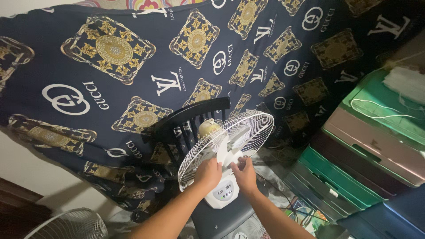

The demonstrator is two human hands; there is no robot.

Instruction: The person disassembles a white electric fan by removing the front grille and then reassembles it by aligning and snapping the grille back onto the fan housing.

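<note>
White wire fan grille [239, 132], fingers [241, 166] touching.

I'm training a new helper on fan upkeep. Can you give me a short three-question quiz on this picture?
1. True or false: both hands touch the white fan.
2. What does the fan stand on? A) a dark chair B) the floor C) a green drawer
3. What lies at the lower left corner?

Key:
1. True: the left hand and right hand rest on its wire guard.
2. A, the dark chair.
3. A separate wire fan grille.
</note>
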